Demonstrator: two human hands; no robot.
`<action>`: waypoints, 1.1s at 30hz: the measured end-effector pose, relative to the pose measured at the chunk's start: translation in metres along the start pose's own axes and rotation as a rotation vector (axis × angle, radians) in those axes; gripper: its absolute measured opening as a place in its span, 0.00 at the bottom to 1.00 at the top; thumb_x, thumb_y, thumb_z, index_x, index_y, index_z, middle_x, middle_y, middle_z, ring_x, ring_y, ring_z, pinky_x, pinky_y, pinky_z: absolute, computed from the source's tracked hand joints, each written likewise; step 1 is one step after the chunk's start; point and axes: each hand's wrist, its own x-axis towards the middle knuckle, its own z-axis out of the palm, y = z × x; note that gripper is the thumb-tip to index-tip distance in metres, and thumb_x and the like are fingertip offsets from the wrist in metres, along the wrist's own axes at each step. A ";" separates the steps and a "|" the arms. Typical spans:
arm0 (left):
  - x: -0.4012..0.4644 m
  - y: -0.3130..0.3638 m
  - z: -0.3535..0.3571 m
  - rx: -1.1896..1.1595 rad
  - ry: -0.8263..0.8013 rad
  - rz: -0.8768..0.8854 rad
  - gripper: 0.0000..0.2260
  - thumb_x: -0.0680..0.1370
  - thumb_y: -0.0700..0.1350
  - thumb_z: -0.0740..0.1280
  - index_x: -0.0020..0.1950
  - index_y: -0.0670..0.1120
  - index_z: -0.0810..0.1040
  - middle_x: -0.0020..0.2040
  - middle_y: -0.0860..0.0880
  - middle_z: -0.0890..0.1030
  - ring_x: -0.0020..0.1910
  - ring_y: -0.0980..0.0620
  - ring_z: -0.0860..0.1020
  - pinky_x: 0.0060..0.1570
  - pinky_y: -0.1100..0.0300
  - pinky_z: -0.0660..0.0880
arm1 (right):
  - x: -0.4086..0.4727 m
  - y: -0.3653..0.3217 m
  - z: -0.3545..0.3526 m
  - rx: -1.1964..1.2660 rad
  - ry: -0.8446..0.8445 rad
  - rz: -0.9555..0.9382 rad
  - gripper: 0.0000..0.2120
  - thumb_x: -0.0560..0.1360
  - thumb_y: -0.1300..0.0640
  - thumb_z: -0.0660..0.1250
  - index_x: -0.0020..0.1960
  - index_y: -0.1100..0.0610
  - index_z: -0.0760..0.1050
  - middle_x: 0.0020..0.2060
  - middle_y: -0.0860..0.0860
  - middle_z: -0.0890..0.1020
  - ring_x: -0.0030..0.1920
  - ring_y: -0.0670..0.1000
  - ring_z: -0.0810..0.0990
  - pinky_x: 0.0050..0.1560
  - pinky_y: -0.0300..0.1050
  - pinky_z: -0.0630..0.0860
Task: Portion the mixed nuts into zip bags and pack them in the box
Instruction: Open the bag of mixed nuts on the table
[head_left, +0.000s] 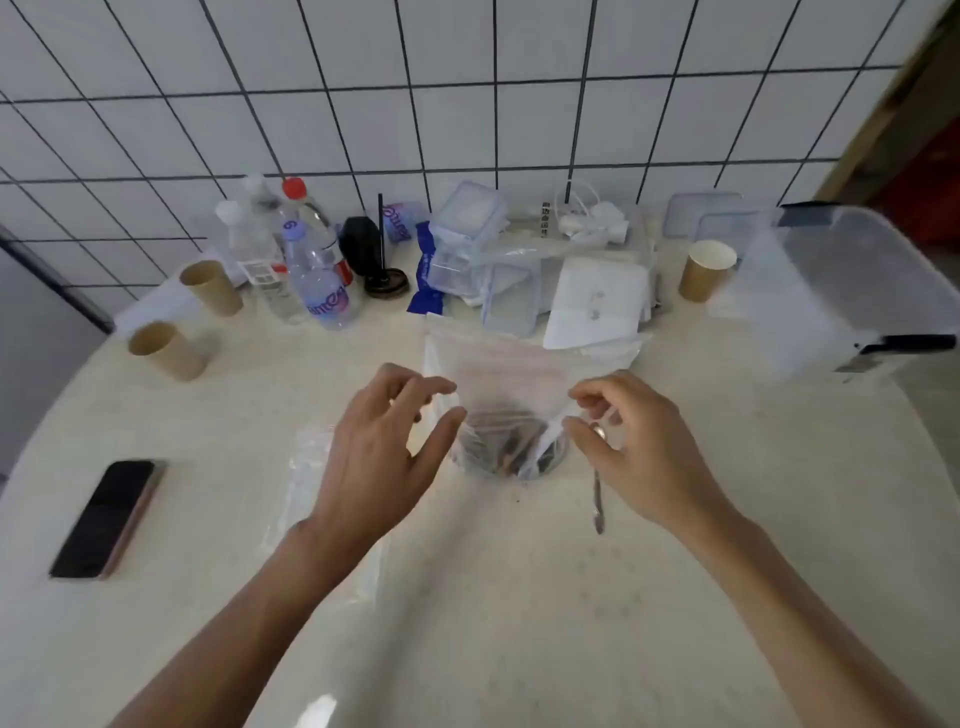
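A clear zip bag (498, 374) stands upright at the table's middle, with dark mixed nuts (506, 447) in its bottom. My left hand (379, 447) is at the bag's left side, fingers spread and relaxed, thumb against the plastic. My right hand (639, 447) is at the bag's right side, where its curled index finger and thumb pinch the edge. A metal spoon (598, 504) shows below my right hand; whether the hand holds it is unclear. The large clear plastic box (831, 291) stands at the far right. The frame is blurred.
Flat empty zip bags (311, 467) lie under my left forearm. A phone (104, 519) lies at the left. Paper cups (208, 288) (706, 270), water bottles (317, 270), small lidded containers (462, 234) and white packets (597, 301) crowd the back along the tiled wall.
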 end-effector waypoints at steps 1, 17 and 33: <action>0.011 -0.001 0.002 0.041 0.088 0.081 0.11 0.82 0.53 0.69 0.61 0.50 0.81 0.55 0.53 0.74 0.48 0.54 0.77 0.50 0.57 0.73 | 0.009 0.001 0.001 -0.066 0.049 -0.065 0.12 0.76 0.58 0.75 0.59 0.56 0.80 0.52 0.47 0.80 0.52 0.48 0.79 0.53 0.44 0.76; 0.006 -0.062 0.058 0.134 0.018 0.233 0.13 0.82 0.58 0.64 0.54 0.51 0.83 0.56 0.56 0.80 0.57 0.56 0.76 0.56 0.61 0.72 | 0.032 0.034 0.055 -0.322 0.077 -0.249 0.08 0.77 0.69 0.69 0.49 0.60 0.86 0.48 0.53 0.84 0.48 0.52 0.82 0.52 0.39 0.75; -0.077 -0.028 -0.010 0.010 0.162 0.177 0.03 0.81 0.43 0.71 0.48 0.50 0.80 0.48 0.56 0.84 0.47 0.56 0.83 0.47 0.52 0.83 | -0.065 -0.050 0.064 -0.225 0.118 -0.321 0.10 0.80 0.65 0.68 0.51 0.54 0.85 0.42 0.38 0.75 0.44 0.40 0.77 0.48 0.37 0.72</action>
